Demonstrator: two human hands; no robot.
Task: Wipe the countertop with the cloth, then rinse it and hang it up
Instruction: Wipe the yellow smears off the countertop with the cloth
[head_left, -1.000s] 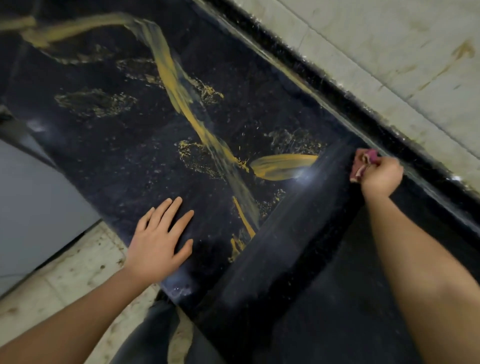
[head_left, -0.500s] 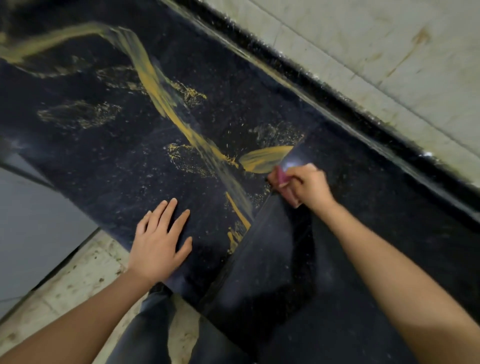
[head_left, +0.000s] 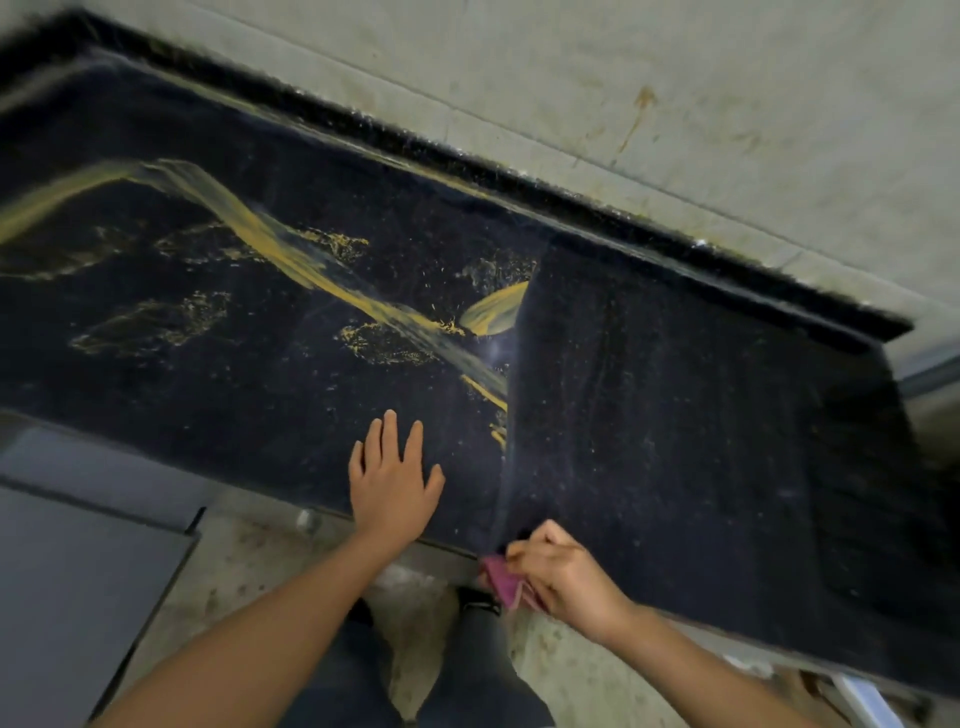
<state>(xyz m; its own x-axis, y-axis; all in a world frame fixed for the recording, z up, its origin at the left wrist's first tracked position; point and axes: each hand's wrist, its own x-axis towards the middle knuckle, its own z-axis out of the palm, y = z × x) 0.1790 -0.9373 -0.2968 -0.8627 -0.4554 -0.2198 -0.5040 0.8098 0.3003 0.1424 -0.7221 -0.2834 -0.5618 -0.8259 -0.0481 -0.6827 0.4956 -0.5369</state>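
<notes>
The right hand (head_left: 563, 577) has its fingers (head_left: 535, 545) curled round the pink cloth (head_left: 503, 581), bunched at the front edge of the table (head_left: 701, 415). The yellow smear (head_left: 291, 254) lies away and to the left of the cloth, a long diagonal band; the stretch on the right looks clean. The left hand (head_left: 393, 480) presses flat, fingers straight, just left of the cloth, likely in the path of the next stroke. The wall (head_left: 675, 104) bounds the far side.
</notes>
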